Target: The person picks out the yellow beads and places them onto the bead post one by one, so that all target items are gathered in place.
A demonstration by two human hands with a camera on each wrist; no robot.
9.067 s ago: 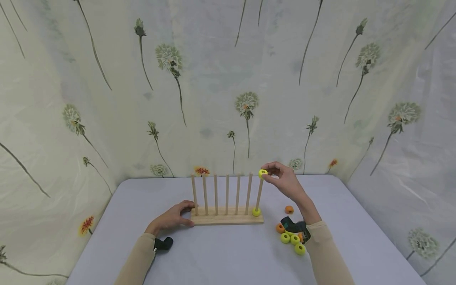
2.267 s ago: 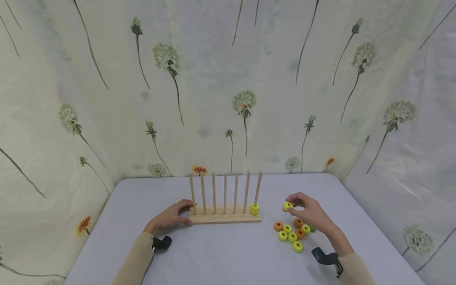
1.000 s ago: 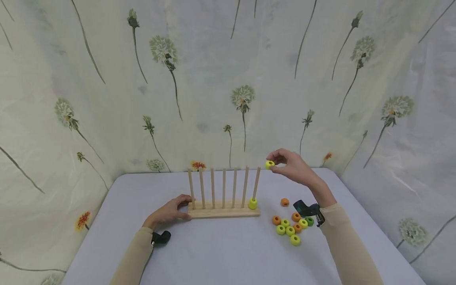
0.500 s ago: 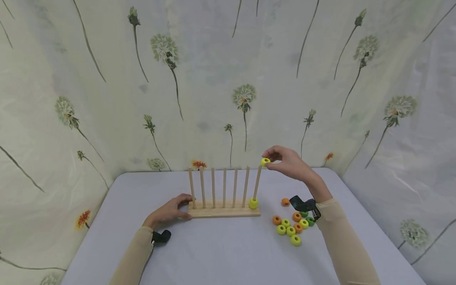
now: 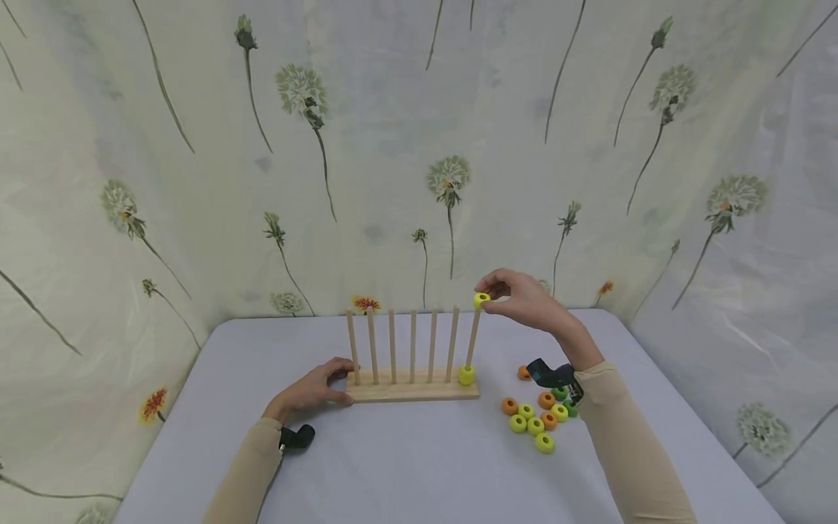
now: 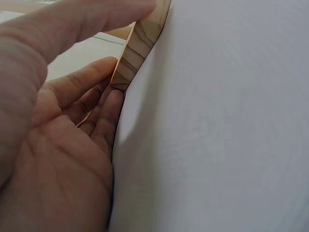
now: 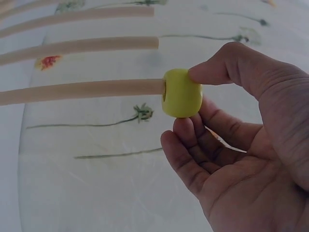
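A wooden peg stand (image 5: 412, 394) with a row of upright pegs stands on the table. My left hand (image 5: 312, 391) holds the left end of its base, thumb in front and fingers behind; the left wrist view shows the wooden end (image 6: 137, 53) between them. With thumb and fingertips, my right hand (image 5: 524, 300) pinches a yellow bead (image 5: 481, 300) at the top of the rightmost peg (image 5: 473, 340). In the right wrist view the peg tip meets the hole of the yellow bead (image 7: 182, 94). Yellow beads (image 5: 466, 375) sit at the foot of that peg.
Right of the stand, loose yellow beads (image 5: 544, 442), orange beads (image 5: 510, 406) and green beads (image 5: 559, 394) lie on the white table (image 5: 406, 466); the right wrist's camera partly covers some. A flower-printed curtain (image 5: 380, 160) hangs behind the table.
Over the last seconds my right hand has lifted a yellow bead from beside the loose beads and carried it up and left onto the rightmost peg's tip. The left hand keeps its hold.
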